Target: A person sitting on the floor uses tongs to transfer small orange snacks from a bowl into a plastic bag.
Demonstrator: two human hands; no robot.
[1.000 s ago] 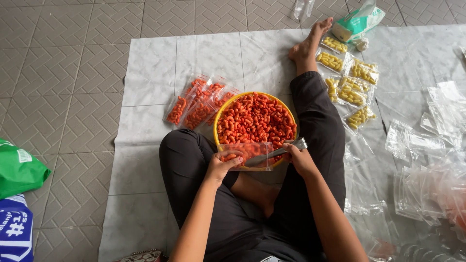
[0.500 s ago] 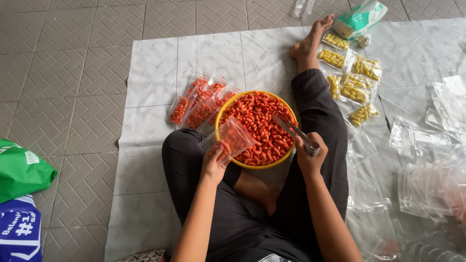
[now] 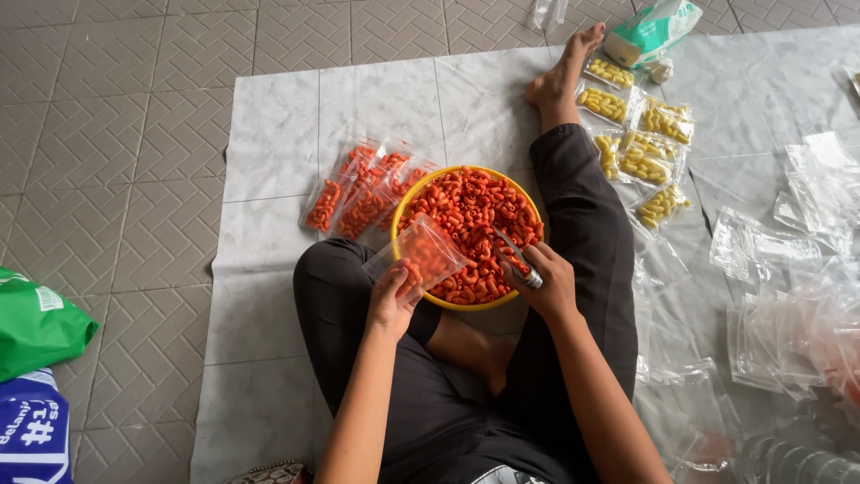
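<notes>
Overhead, the head view shows a person seated cross-legged on a pale sheet spread over grey patterned floor tiles. Bare sheet lies open at the far left, and its left edge runs well clear of the knee. To the right the room is crowded with empty clear bags.

Between the knees sits a yellow bowl filled with orange-red curled snacks. The left hand pinches a small clear bag, partly filled with the same snacks, at the bowl's near-left rim. The right hand is closed around a metal spoon whose end dips into the snacks.

Filled red packets lie just left of the bowl. Yellow snack packets line the outstretched leg's right side, a green-white pouch beyond them. A green bag rests far left.
</notes>
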